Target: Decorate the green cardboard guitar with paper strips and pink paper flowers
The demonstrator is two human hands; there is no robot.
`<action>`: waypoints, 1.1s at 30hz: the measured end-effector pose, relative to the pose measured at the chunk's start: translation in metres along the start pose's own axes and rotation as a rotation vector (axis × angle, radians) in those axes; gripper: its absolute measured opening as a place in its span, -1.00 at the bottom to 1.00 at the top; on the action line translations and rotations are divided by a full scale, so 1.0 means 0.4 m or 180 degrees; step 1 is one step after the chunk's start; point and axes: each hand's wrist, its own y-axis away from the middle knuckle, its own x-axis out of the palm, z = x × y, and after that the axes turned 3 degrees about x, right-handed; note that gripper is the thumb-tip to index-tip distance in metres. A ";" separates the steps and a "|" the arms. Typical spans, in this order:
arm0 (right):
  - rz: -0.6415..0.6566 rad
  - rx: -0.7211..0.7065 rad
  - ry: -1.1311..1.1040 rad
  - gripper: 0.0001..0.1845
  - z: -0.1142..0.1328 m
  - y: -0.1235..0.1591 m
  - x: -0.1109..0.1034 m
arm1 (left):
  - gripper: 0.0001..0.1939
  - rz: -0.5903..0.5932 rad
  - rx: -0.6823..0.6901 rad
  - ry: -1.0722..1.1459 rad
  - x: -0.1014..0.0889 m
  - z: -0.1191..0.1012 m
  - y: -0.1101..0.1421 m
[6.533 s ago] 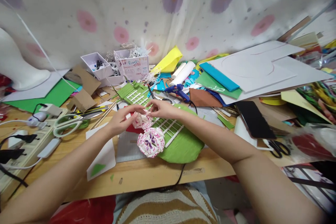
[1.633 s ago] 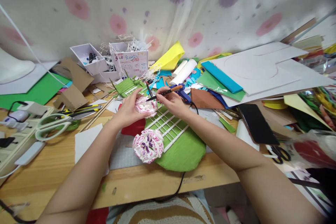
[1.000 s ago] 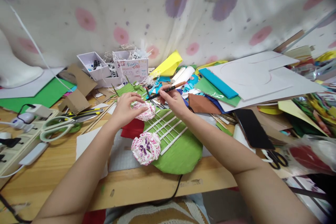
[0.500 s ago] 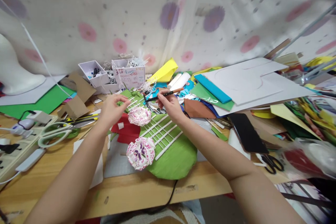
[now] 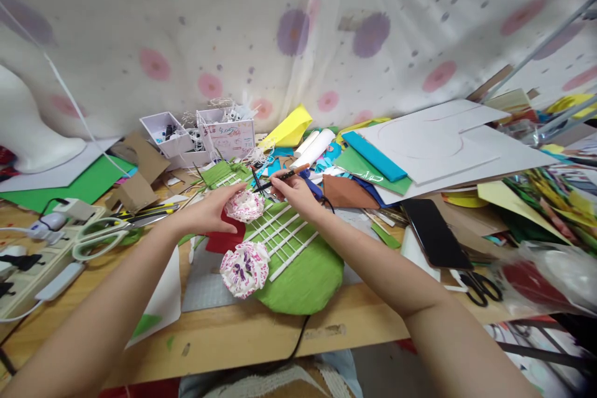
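Note:
A green paper-covered craft piece (image 5: 308,283) with a rounded end lies in front of me, crossed by a lattice of white strips (image 5: 284,236). Two ruffled white flowers with pink-purple marks sit along its left side, an upper flower (image 5: 245,206) and a lower flower (image 5: 245,269). My left hand (image 5: 215,208) is at the upper flower's left edge, thumb and fingers spread; whether it presses on the petals I cannot tell. Between the closed fingers of my right hand (image 5: 289,189) is a slim black pen-like tool (image 5: 295,171) with a brown end, slanted above the lattice.
White boxes (image 5: 228,137) with cables stand at the back. Green-handled scissors (image 5: 100,238) and a power strip (image 5: 41,267) lie left. Rightward are a phone (image 5: 436,233), black scissors (image 5: 480,289) and white boards (image 5: 420,143). Red paper (image 5: 224,241) lies beside the craft piece.
My left hand has moved down and right from the craft piece's narrow upper end to the upper flower, its fingers spreading. My right hand keeps the tool, slightly lower in view.

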 end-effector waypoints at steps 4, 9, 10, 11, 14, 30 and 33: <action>0.0075 0.0069 0.0197 -0.49 -0.020 -0.002 -0.011 | 0.07 -0.0017 0.0037 -0.0060 0.000 0.009 -0.024; 0.0139 0.0140 0.0336 -0.46 -0.044 -0.006 -0.015 | 0.10 0.0051 0.0016 0.0119 0.003 0.023 -0.037; 0.0172 0.0117 0.0346 -0.45 -0.046 -0.007 -0.014 | 0.10 0.0055 0.0006 0.0152 0.006 0.024 -0.037; 0.0207 0.0081 0.0355 -0.45 -0.046 -0.007 -0.013 | 0.09 0.0041 -0.0015 0.0158 0.008 0.024 -0.036; 0.0283 -0.0016 0.0402 -0.44 -0.042 -0.004 -0.008 | 0.05 -0.0092 -0.0082 0.0047 0.017 0.018 -0.033; 0.0449 -0.0327 0.0944 -0.52 -0.027 0.010 -0.003 | -0.04 -0.0318 -0.0103 -0.0210 0.031 -0.006 -0.021; 0.0390 -0.0455 0.0995 -0.57 -0.028 0.011 -0.003 | -0.04 -0.0305 -0.0099 -0.0240 0.031 -0.005 -0.021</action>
